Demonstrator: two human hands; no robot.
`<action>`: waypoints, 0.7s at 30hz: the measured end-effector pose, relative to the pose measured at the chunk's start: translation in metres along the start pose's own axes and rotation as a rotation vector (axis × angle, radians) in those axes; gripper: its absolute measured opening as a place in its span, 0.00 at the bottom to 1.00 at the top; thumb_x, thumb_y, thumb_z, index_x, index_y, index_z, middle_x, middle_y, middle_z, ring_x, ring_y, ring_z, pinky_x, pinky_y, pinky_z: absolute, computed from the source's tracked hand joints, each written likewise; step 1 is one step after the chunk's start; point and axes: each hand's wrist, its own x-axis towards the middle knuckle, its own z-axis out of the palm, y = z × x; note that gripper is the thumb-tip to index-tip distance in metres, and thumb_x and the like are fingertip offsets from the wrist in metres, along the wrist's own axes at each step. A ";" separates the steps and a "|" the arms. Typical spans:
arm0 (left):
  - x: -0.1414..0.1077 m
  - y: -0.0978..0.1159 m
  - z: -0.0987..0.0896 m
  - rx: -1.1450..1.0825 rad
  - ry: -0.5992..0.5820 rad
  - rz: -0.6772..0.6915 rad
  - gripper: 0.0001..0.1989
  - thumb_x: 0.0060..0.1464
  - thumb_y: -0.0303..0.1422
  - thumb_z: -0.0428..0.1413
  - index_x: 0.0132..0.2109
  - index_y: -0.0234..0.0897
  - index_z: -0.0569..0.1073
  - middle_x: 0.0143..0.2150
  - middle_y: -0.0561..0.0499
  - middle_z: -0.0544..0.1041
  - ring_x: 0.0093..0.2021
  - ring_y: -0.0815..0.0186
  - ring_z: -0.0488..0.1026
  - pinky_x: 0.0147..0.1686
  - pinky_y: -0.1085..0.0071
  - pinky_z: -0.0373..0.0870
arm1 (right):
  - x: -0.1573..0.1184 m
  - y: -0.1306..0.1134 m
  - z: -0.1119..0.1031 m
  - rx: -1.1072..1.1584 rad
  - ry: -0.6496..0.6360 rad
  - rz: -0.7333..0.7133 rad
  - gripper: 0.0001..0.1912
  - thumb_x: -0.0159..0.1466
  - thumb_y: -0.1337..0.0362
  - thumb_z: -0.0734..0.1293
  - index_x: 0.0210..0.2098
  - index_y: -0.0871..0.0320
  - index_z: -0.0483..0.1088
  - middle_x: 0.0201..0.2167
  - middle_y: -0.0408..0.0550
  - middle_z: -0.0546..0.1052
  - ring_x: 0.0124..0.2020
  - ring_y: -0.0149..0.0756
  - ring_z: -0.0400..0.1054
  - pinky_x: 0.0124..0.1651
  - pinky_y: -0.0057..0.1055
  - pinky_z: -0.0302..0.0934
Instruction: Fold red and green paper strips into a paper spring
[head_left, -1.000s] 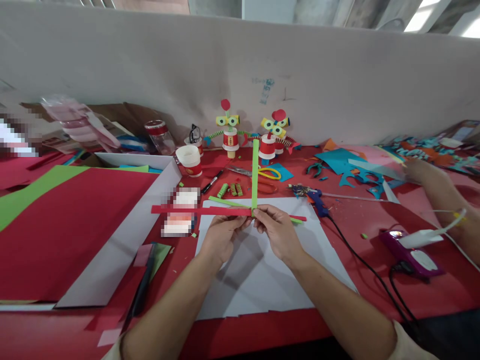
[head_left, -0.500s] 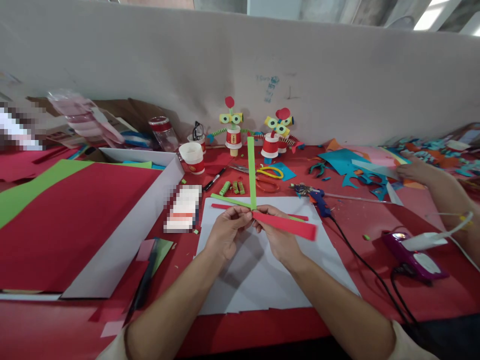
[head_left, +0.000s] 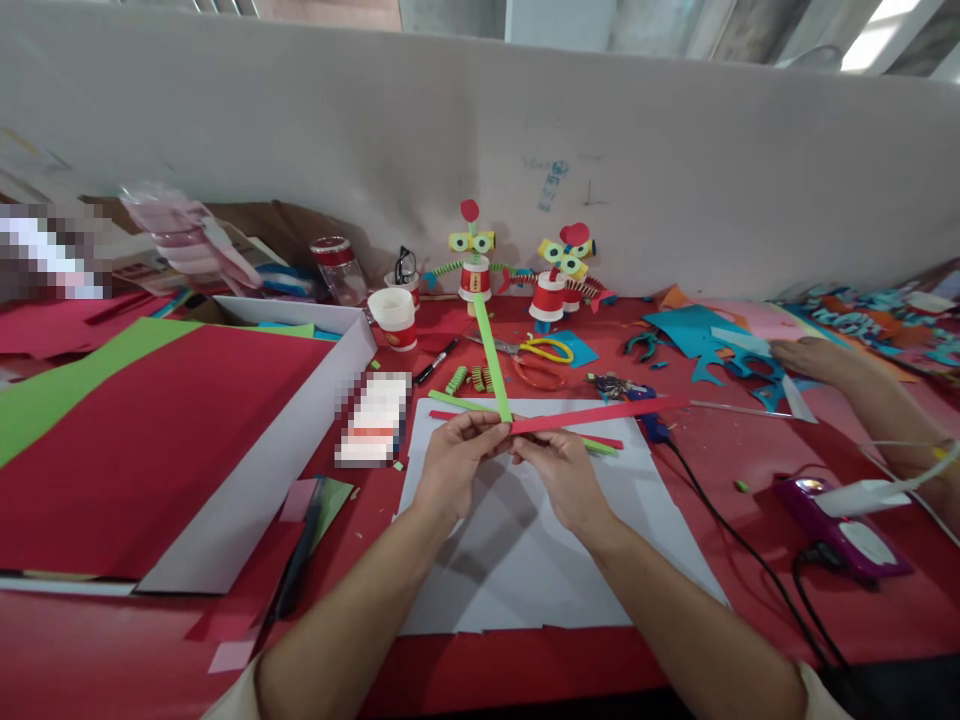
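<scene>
Above a white paper sheet (head_left: 517,570), my left hand (head_left: 450,470) pinches the joined corner of two paper strips. The green paper strip (head_left: 491,350) points away from me, leaning slightly left. The red paper strip (head_left: 607,411) stretches out to the right. Close beside that corner, my right hand (head_left: 562,475) has its fingertips closed on the red strip's near end; the exact contact is partly hidden. Behind my hands, another green strip (head_left: 454,401) and another red strip (head_left: 609,442) lie across the sheet's far edge.
Folded green paper springs (head_left: 469,379), scissors (head_left: 544,349) and a glue gun (head_left: 651,410) lie beyond the sheet. Paper-cup figures (head_left: 475,278) stand at the wall. A box (head_left: 315,400) with coloured paper is left; a power strip (head_left: 847,530) and another person's hand (head_left: 814,358) are right.
The red strip has swung from slanting down toward me to reaching out rightward and slightly away. The green strip has tipped left. My right fingers have shifted slightly at the corner.
</scene>
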 end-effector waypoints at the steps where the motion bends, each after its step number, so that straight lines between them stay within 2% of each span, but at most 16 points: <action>1: 0.000 0.000 0.001 -0.010 0.001 0.005 0.13 0.34 0.30 0.67 0.31 0.32 0.75 0.26 0.52 0.77 0.26 0.70 0.73 0.31 0.71 0.70 | 0.000 -0.001 0.000 0.011 0.003 0.011 0.06 0.51 0.61 0.70 0.25 0.58 0.76 0.22 0.44 0.76 0.27 0.33 0.68 0.34 0.31 0.64; 5: -0.002 0.002 0.002 -0.018 -0.003 -0.021 0.12 0.35 0.30 0.67 0.31 0.32 0.77 0.26 0.51 0.78 0.26 0.71 0.73 0.33 0.72 0.69 | 0.001 -0.002 0.001 0.024 0.107 0.051 0.09 0.51 0.59 0.71 0.26 0.60 0.76 0.22 0.45 0.77 0.26 0.34 0.69 0.34 0.32 0.65; 8: -0.001 0.002 0.001 -0.046 0.031 -0.066 0.12 0.32 0.29 0.68 0.29 0.32 0.77 0.26 0.51 0.78 0.27 0.69 0.74 0.34 0.72 0.69 | 0.002 -0.002 0.001 -0.001 0.137 0.071 0.08 0.51 0.60 0.71 0.24 0.60 0.76 0.20 0.45 0.76 0.25 0.34 0.69 0.34 0.33 0.65; 13: 0.000 0.003 -0.001 -0.037 0.017 -0.082 0.11 0.33 0.29 0.68 0.28 0.33 0.76 0.25 0.51 0.77 0.27 0.69 0.74 0.36 0.70 0.69 | 0.003 -0.004 -0.001 -0.014 0.100 0.067 0.08 0.52 0.61 0.70 0.22 0.60 0.75 0.20 0.45 0.75 0.24 0.33 0.68 0.33 0.32 0.64; 19: -0.002 0.002 0.002 -0.042 0.004 -0.040 0.11 0.34 0.30 0.68 0.27 0.33 0.75 0.25 0.53 0.76 0.27 0.70 0.73 0.35 0.72 0.68 | 0.005 -0.006 -0.004 0.155 0.023 0.121 0.09 0.53 0.61 0.70 0.22 0.60 0.74 0.20 0.44 0.74 0.25 0.29 0.66 0.32 0.28 0.61; 21: -0.003 0.003 0.002 -0.045 -0.017 -0.048 0.11 0.35 0.30 0.68 0.27 0.34 0.75 0.25 0.53 0.76 0.28 0.70 0.73 0.36 0.72 0.68 | 0.005 -0.006 -0.004 0.135 0.020 0.104 0.09 0.54 0.61 0.70 0.22 0.60 0.74 0.20 0.43 0.73 0.24 0.29 0.65 0.32 0.28 0.61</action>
